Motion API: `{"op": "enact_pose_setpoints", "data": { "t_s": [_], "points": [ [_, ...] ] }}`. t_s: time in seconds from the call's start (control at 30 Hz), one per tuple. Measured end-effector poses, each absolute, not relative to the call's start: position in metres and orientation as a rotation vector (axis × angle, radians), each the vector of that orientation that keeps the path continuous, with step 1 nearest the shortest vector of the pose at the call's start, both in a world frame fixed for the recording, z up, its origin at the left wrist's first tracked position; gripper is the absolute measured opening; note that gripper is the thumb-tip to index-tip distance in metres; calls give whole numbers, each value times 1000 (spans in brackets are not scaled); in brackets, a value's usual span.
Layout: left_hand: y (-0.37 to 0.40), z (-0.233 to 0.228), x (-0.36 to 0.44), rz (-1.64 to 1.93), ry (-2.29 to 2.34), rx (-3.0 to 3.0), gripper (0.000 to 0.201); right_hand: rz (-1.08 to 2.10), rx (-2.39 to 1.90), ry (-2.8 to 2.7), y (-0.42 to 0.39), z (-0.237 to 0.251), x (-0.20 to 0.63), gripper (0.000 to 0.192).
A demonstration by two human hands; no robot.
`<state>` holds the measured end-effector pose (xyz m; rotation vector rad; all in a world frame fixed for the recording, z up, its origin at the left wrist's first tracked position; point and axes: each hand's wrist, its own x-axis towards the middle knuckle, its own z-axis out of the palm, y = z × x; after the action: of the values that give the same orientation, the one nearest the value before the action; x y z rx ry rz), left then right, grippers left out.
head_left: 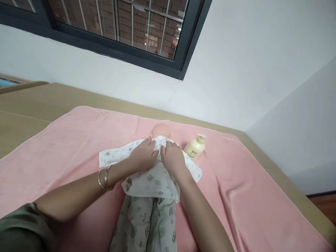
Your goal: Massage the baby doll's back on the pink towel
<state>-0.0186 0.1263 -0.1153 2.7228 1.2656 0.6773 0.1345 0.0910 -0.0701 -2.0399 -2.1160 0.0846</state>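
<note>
A doll lies on its back on the pink blanket, with the top of its smooth, bald head showing beyond my hands. It wears a white baby shirt with small green and brown prints, its sleeves spread out to both sides. Matching baby pants reach toward me below the hem. At the shirt's neckline, my left hand has its fingers and thumb closed on the cloth. Close beside it, my right hand pinches the neckline's other side. The doll's face and the fastening are hidden.
A cream pump bottle leans on the blanket beside the right sleeve. The pink blanket is wrinkled at the right and covers most of a tan surface. A white wall and a dark-framed window rise behind.
</note>
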Motion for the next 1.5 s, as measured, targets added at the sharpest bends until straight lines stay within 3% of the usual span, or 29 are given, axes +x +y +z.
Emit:
{"op": "enact_pose_setpoints", "data": {
  "t_s": [0.2,0.43,0.6,0.77,0.97,1.13,1.3,1.5],
  "points": [
    [147,-102,-24,487,1420,2411,41,162,-2023,-2121,84,-64,131,35],
    [119,-113,-15,667,1470,2625,43,402,-1987,-2013,111,-80,160,53],
    [131,-112,-17,567,1452,2473,40,242,-2035,-2041,101,-78,147,46],
    [153,-106,-20,429,1490,2257,51,10,-1972,-2238,83,-67,131,37],
    [131,-112,-18,563,1444,2535,39,146,-1962,-2118,96,-71,142,36],
    [115,-115,-18,681,1280,2766,42,200,-2008,-2059,105,-74,149,39],
    [142,-110,-21,578,1318,2531,30,65,-2085,-2125,87,-72,127,43],
    [148,-109,-19,559,1349,2376,32,79,-1999,-2205,80,-69,118,42]
  ]
}}
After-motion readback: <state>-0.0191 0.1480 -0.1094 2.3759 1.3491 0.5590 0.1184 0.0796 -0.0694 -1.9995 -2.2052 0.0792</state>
